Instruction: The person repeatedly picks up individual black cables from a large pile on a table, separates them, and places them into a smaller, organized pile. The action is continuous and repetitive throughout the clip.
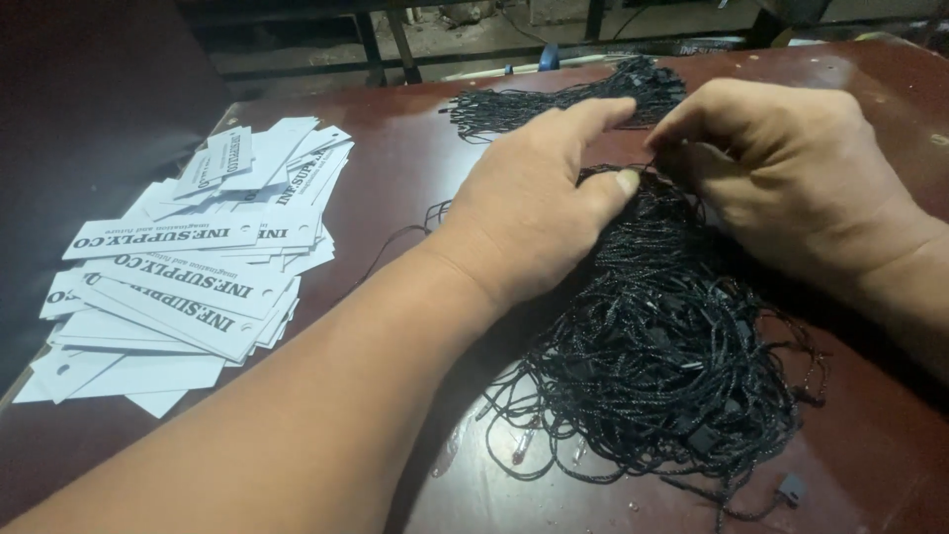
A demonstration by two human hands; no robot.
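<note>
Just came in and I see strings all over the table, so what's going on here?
A person is working with both hands in a big tangled pile of black cords on a dark red-brown table. The left hand rests on the pile with fingers stretched out, while the right hand pinches at cords near the top of the heap. A loose stack of white paper tags with printed lettering lies untouched off to the left.
</note>
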